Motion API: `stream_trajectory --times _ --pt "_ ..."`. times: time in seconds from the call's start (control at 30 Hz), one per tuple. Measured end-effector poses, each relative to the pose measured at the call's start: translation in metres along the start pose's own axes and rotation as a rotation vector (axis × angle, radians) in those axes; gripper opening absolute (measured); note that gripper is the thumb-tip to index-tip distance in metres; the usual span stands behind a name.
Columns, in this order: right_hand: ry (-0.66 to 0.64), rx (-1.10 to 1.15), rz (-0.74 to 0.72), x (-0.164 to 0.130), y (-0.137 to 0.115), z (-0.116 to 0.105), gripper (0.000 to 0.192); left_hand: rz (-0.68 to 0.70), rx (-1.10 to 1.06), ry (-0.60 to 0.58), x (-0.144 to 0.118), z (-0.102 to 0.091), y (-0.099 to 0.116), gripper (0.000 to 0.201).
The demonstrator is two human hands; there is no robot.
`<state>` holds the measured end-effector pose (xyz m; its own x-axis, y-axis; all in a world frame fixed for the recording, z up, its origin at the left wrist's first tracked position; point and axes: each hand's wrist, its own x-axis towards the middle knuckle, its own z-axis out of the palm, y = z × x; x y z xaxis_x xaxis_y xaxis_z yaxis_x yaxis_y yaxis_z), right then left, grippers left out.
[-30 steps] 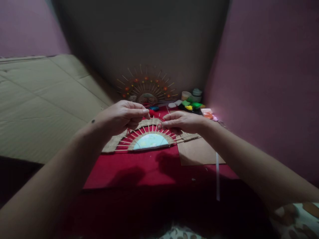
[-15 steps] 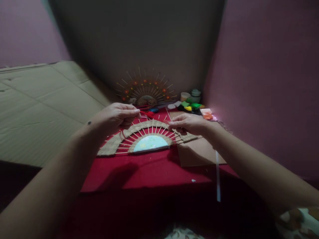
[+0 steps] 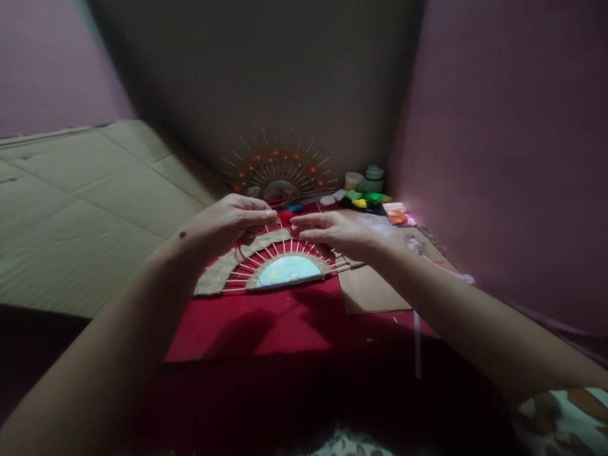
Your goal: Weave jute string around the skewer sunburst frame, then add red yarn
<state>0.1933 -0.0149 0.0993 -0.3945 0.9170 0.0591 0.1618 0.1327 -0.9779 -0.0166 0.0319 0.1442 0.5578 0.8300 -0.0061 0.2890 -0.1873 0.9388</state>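
My left hand [image 3: 237,217] pinches red yarn [image 3: 285,218] between thumb and fingers, and a loose loop hangs below it. Close by on the right, my right hand [image 3: 335,232] has its fingertips at the same red bundle, thumb and fingers nearly together around the strands. Below both hands lies a fan-shaped piece with a woven straw band [image 3: 213,277], thin sticks spreading outward, and a pale blue half-disc [image 3: 287,271] at its centre. My right hand partly covers the fan's right side.
A red cloth [image 3: 285,323] covers the table. Behind stands a decorated half-round fan [image 3: 280,168] with orange flowers. At the back right are coloured clay packets [image 3: 373,197], a cup [image 3: 353,181] and a jar [image 3: 374,178]. Cardboard [image 3: 375,294] lies right; a large cardboard sheet [image 3: 90,221] stands left.
My right hand has moved left toward my left hand, and the red yarn stretched between them has gathered into a short bundle. My left hand has shifted slightly right.
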Motion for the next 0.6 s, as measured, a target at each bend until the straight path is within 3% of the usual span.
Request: stream_trajectory --times 0.2,0.4,0.6 --pt "-0.057 -0.024 0.143 0.005 0.018 -0.005 0.012 -0.011 -0.036 0.023 0.0 -0.008 -0.007 0.02" --pt "0.087 -0.103 0.16 -0.001 0.019 -0.014 0.014 -0.017 -0.066 0.047 0.003 -0.014 -0.019 0.022" --pt "0.227 -0.179 0.127 -0.008 0.004 -0.025 0.018 -0.006 -0.079 0.084 0.013 -0.001 -0.033 0.018"
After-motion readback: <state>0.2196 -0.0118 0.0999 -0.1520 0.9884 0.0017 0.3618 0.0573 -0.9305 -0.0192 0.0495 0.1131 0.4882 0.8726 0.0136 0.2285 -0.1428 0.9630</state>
